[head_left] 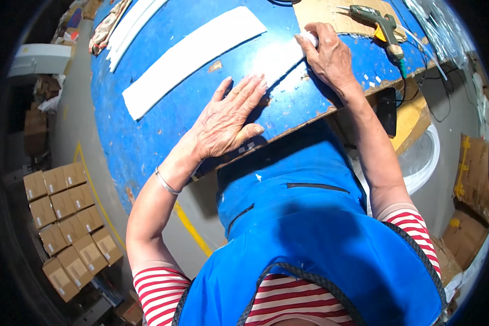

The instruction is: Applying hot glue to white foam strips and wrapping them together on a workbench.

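Note:
A bright, glare-washed white strip lies on the blue tabletop between my hands. My left hand rests flat with fingers stretched out, its fingertips at the near left end of that strip. My right hand is closed at the strip's far right end, with a small white piece between thumb and fingers. Whether this piece is joined to the strip, I cannot tell. Farther left lies a broad, slightly curved white panel, apart from both hands.
A dark green glue gun lies on cardboard at the far right, its cord hanging over the table edge. Narrow white strips and a patterned cloth lie far left. Stacked cartons stand on the floor at left.

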Tool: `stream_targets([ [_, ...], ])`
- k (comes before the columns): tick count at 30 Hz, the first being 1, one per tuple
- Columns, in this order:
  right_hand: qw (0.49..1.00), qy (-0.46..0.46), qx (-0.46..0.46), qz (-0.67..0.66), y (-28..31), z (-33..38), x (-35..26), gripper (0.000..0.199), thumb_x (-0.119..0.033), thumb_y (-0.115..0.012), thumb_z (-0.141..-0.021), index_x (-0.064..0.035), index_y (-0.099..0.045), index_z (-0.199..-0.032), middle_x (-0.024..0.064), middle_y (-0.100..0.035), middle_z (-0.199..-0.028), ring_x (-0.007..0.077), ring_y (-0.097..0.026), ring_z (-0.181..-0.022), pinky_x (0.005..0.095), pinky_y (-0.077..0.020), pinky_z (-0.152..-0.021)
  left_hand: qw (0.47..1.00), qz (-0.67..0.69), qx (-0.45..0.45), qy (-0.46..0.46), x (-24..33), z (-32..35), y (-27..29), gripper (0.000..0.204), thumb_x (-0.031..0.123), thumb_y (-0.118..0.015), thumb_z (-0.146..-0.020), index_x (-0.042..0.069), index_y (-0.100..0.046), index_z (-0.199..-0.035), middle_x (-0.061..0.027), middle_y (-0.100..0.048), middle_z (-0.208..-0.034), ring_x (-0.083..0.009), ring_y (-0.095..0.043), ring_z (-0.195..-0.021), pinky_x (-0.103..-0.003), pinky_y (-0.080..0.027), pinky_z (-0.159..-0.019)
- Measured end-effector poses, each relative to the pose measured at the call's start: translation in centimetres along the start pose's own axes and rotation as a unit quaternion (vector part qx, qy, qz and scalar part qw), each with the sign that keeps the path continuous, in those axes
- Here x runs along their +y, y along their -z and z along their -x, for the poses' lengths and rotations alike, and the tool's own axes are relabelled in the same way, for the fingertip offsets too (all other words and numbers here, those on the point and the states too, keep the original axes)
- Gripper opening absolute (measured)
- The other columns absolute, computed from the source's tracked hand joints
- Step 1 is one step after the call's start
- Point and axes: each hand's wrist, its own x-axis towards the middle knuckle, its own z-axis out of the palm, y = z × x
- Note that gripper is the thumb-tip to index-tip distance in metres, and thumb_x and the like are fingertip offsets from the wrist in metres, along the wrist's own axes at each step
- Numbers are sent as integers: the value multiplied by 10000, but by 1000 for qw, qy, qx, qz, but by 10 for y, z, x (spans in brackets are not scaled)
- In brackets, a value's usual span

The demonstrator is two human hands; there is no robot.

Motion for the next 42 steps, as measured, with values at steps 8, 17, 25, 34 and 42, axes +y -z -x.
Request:
stream_targets([
  [8, 1000, 6, 0, 8, -3, 1, 4, 373, -349, -565, -842, -22, -558, -1022, 159, -578, -960, 297, -617, -816, 381, -506, -693, 986, 92, 134, 49, -7, 7, 17, 846, 657, -272, -844, 48, -139, -1416, -177, -164, -1460, -299, -130, -1363, -465, -66, -1091],
  [17, 1000, 7, -5, 10, -4, 2, 5, 365, -341, -556, -857, -21, -570, -1031, 147, -595, -926, 268, -609, -827, 354, -485, -710, 999, 8, 9, 47, -4, 7, 6, 804, 646, -270, -852, 64, -214, -1404, -155, -203, -1453, -284, -164, -1356, -445, -111, -1094],
  [25, 999, -12, -45, 28, -3, 0, 8, 423, -399, -545, -860, -41, -579, -1084, 132, -610, -982, 220, -592, -771, 332, -474, -711, 952, 13, 229, 203, -2, 118, 45, 741, 605, -149, -888, 77, -277, -1391, -134, -221, -1452, -314, -172, -1349, -414, -137, -1089],
  [34, 998, -33, -47, 31, -3, -3, 4, 418, -403, -563, -848, -50, -589, -1070, 139, -617, -953, 233, -599, -830, 332, -463, -750, 963, -80, 47, 252, 36, 139, -14, 810, 668, -278, -819, 87, -286, -1384, -116, -232, -1449, -304, -142, -1358, -485, -55, -1084],
  [42, 995, -75, -52, -50, 0, -2, 2, 384, -335, -601, -835, -23, -596, -1058, 120, -631, -912, 173, -573, -770, 301, -468, -705, 923, 45, 233, 303, 36, 124, -9, 477, 318, -555, -844, 15, -468, -1201, -181, -468, -1169, -327, -439, -1084, -410, -345, -913],
])
